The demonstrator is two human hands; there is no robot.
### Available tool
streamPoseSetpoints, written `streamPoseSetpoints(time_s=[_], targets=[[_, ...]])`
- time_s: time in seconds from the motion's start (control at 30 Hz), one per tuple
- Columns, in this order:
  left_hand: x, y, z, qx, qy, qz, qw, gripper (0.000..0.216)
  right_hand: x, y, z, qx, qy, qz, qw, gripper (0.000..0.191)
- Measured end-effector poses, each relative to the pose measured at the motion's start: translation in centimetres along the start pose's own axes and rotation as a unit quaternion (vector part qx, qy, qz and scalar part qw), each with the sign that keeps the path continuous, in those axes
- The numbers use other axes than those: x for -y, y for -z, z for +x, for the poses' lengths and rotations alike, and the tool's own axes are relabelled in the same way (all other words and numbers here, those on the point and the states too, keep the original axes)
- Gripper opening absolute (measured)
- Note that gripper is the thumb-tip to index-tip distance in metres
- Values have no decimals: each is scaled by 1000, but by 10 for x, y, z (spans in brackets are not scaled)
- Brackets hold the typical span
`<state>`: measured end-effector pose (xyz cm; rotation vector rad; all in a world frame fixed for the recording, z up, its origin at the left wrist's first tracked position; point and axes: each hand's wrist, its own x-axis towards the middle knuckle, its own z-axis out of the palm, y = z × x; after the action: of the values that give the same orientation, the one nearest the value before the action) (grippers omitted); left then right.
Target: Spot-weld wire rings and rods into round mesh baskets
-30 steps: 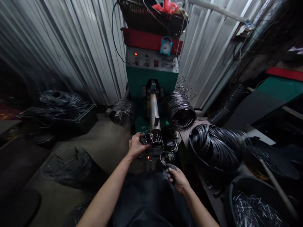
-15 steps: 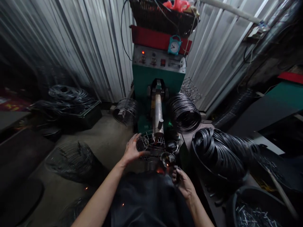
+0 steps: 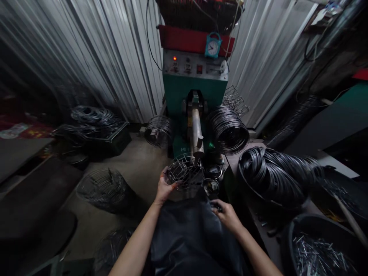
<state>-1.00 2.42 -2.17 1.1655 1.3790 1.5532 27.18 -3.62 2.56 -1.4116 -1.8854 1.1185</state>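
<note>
My left hand (image 3: 166, 188) grips the left rim of a round wire basket frame (image 3: 184, 170), thumb on the near side and fingers around the edge. The frame sits just below the end of the metal welding arm (image 3: 197, 132) of a green machine (image 3: 184, 90). Close to the dark apron (image 3: 184, 237), my right hand (image 3: 225, 214) is closed, fingers bent in a pinch; what lies in them is too dark to make out. Beyond it are a small round cup (image 3: 211, 188) with bits inside and another round dish (image 3: 214, 171).
Wire ring stacks hang left (image 3: 158, 130) and right (image 3: 229, 130) of the machine. At right are a tub of black wire coils (image 3: 270, 176) and a bucket of short metal rods (image 3: 319, 253). A wire bundle (image 3: 106, 188) stands on the floor at left.
Sparks seen before are gone. The basket frame has turned and shows more of its open grid. My left hand now holds its rim; my right hand has drawn back slightly toward the apron.
</note>
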Motion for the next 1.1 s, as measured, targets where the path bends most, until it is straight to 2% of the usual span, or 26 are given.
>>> streamPoseSetpoints(time_s=[0.13, 0.2, 0.27, 0.37, 0.47, 0.53, 0.7, 0.83, 1.1], targets=[[-16, 13, -27, 39, -102, 116, 987, 84, 74, 17, 21, 100, 69, -30, 992, 23], [-26, 15, -40, 86, -159, 183, 966, 77, 93, 17, 33, 166, 70, -51, 982, 20], [-39, 13, -48, 130, -195, 236, 943, 71, 101, 11, 44, 200, 54, -88, 974, 20], [-60, 8, -51, 162, -216, 294, 917, 70, 101, -4, 51, 158, 44, -168, 972, 20], [-75, 3, -47, 166, -222, 330, 902, 68, 95, -17, 48, 63, 88, -229, 967, 18], [-81, 1, -43, 165, -217, 334, 902, 68, 90, -20, 44, 27, 128, -245, 961, 19], [-83, -5, -37, 168, -191, 318, 913, 67, 79, -11, 39, 57, 207, -263, 941, 31], [-83, -10, -32, 180, -181, 312, 915, 67, 72, -5, 45, 82, 212, -262, 938, 35], [-78, -9, -14, 213, -166, 303, 914, 64, 59, -11, 61, 67, 235, -218, 945, 29]])
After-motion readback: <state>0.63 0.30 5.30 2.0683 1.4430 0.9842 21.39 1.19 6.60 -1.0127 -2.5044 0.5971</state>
